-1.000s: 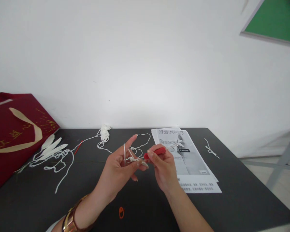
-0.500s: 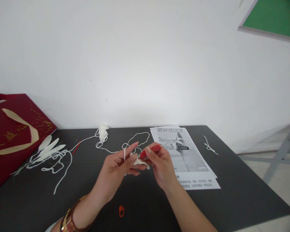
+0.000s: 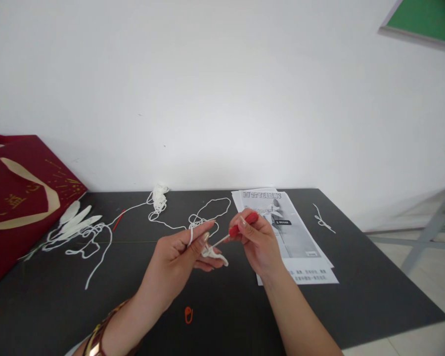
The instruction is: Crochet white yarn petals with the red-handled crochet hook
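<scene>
Between the thumb and fingers of my left hand is a small white crochet piece, its free end hanging out to the right. White yarn loops over my raised left index finger and trails back to a loose heap by the wall. My right hand grips the red handle of a crochet hook. The hook's thin metal shaft points down-left to the crochet piece; its tip is at the stitches by my left fingers, too small to make out.
An orange stitch marker lies near the front. Printed sheets are at the right, with a small tied yarn piece beyond. On the left are white crocheted petals, a red stick and a dark red bag.
My right hand has drawn the hook up and to the right, away from my left hand, baring more of its shaft. My left hand keeps its hold. The view has shifted slightly.
</scene>
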Available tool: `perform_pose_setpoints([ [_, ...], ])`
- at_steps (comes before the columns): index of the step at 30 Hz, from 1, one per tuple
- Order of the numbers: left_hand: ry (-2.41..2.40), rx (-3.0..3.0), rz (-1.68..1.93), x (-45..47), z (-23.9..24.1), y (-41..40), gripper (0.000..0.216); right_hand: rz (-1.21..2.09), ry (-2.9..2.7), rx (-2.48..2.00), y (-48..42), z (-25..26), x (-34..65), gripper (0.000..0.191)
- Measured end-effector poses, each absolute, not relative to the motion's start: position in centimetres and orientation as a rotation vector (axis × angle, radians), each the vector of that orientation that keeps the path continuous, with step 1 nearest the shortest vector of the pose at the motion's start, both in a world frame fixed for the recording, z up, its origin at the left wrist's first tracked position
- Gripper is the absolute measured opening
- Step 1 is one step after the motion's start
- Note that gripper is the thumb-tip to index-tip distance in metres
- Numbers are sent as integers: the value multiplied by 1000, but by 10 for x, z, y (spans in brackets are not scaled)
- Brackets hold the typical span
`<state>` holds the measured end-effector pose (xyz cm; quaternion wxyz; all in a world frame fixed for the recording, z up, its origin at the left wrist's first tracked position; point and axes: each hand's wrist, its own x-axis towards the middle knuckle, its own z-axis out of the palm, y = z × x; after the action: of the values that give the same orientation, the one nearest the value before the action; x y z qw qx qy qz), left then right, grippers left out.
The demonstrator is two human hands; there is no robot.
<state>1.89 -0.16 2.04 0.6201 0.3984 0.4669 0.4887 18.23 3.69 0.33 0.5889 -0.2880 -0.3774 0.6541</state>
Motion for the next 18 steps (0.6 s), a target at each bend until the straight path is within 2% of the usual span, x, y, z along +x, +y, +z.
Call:
perform_pose_setpoints([
  [18, 1153, 977, 1099, 17, 20, -4, 54, 1295, -1170, -688, 30, 8, 195, 13],
])
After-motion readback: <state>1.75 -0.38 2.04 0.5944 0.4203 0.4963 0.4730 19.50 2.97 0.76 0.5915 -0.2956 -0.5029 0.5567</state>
